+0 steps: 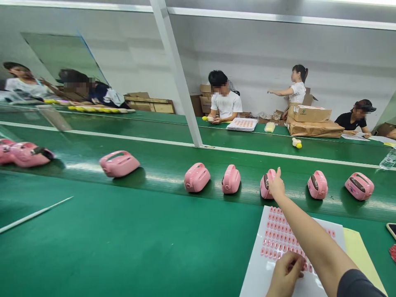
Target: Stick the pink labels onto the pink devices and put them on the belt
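My right hand point(276, 184) reaches across the green belt and touches a pink plastic case point(266, 185), its thumb raised and its fingers hidden behind the case. My left hand point(285, 274) rests curled on a white sheet of small red-pink stickers point(278, 235), its fingertips among the stickers. Whether those fingers hold a sticker is hard to see. A pale yellow sheet point(359, 255) lies under the sheet's right side. Several more pink cases, such as one point(317, 185) and another point(197, 177), stand in a row along the belt point(185, 159).
A thin white rod point(34, 216) lies on the green bench at left. A phone edge point(391, 229) shows at right. Beyond a second belt, co-workers point(224, 97) sit among cardboard boxes point(315, 128). A glass pane point(52, 62) reflects people at left.
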`<state>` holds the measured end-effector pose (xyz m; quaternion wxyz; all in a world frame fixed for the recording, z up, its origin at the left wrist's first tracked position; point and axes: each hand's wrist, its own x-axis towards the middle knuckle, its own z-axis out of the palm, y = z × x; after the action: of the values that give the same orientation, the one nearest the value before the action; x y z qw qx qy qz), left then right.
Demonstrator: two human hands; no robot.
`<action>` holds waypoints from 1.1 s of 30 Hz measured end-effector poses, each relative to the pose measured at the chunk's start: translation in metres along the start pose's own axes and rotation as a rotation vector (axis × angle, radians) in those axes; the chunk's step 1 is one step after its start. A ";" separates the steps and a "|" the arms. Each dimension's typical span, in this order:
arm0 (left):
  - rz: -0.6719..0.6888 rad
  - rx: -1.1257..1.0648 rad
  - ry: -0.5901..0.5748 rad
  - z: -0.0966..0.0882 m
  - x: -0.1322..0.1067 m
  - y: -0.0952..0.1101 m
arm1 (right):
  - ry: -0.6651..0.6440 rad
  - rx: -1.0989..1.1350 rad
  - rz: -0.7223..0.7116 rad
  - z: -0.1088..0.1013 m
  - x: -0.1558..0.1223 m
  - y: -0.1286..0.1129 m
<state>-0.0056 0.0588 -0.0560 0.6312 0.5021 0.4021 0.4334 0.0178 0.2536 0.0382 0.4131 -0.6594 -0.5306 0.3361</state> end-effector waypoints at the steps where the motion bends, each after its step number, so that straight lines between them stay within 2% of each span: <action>1: -0.010 -0.047 0.017 -0.001 0.002 0.001 | 0.010 0.043 0.030 -0.011 0.000 0.003; 3: -0.032 -0.237 0.076 -0.004 0.004 0.004 | 0.016 0.146 0.073 -0.037 -0.009 0.012; 6: -0.040 -0.720 0.154 -0.013 0.004 0.009 | -0.009 0.305 0.129 -0.071 -0.045 0.029; 8: -0.016 -0.891 0.069 -0.020 -0.002 0.008 | -0.014 0.395 0.166 -0.086 -0.080 0.042; 10: -0.047 -0.884 -0.033 -0.027 -0.012 0.003 | -0.036 0.499 0.147 -0.095 -0.117 0.056; 12: -0.107 -0.878 -0.089 -0.032 -0.022 -0.003 | -0.082 0.587 0.019 -0.100 -0.150 0.068; 14: -0.167 -0.876 -0.136 -0.034 -0.030 -0.008 | -0.044 0.533 -0.121 -0.108 -0.175 0.079; 16: -0.208 -0.876 -0.157 -0.034 -0.032 -0.008 | 0.045 0.367 -0.222 -0.125 -0.191 0.093; 17: -0.211 -0.879 -0.157 -0.032 -0.030 -0.007 | 0.092 0.278 -0.251 -0.137 -0.196 0.101; 19: -0.180 -0.887 -0.139 -0.029 -0.022 -0.001 | 0.187 0.112 -0.219 -0.165 -0.201 0.121; 21: -0.128 -0.896 -0.116 -0.026 -0.013 0.005 | 0.275 -0.005 -0.046 -0.193 -0.201 0.142; 24: -0.089 -0.928 -0.097 -0.024 -0.001 0.011 | 0.263 -0.064 0.090 -0.219 -0.201 0.168; 29: -0.163 -0.983 -0.110 -0.022 0.001 0.006 | 0.200 -0.090 0.128 -0.221 -0.200 0.183; 33: -0.223 -0.997 -0.043 -0.013 -0.002 0.002 | 0.144 -0.051 0.108 -0.217 -0.197 0.185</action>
<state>-0.0191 0.0605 -0.0557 0.8444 0.1028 0.1845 0.4923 0.2456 0.0030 -0.0339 0.4145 -0.7199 -0.4715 0.2960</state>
